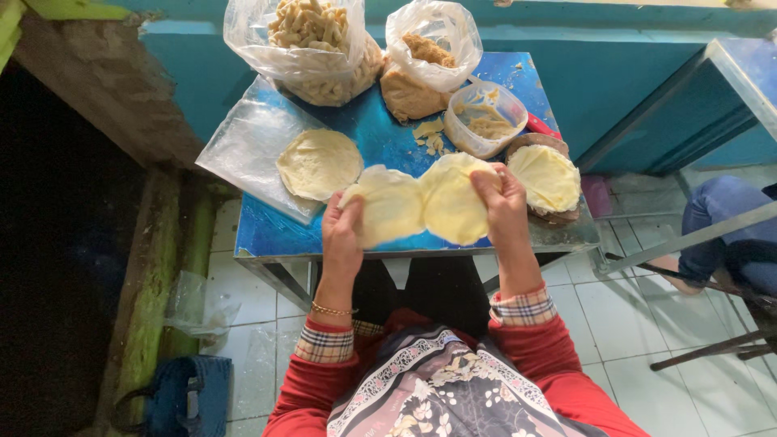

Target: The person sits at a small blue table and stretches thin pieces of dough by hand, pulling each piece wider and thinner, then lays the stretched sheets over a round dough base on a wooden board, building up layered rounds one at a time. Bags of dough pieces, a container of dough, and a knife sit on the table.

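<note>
Above the near edge of a small blue table (380, 142), my left hand (342, 235) grips a thin pale-yellow dough round (392, 206) by its left edge. My right hand (503, 202) pinches a second dough round (452, 198) at its upper right. The two rounds overlap or touch in the middle; I cannot tell whether they are stuck together. Another flat round (319, 163) lies on a clear plastic sheet (243, 142) at the table's left. A stack of rounds (546, 176) rests on a brown board at the right.
At the back stand two open plastic bags, one of pale fried pieces (320, 48) and one of brown crumbly filling (421, 69), plus a clear tub (484, 120). Another person's jeans-clad leg (720, 218) is at right. A dark blue bag (190, 396) sits on the tiled floor.
</note>
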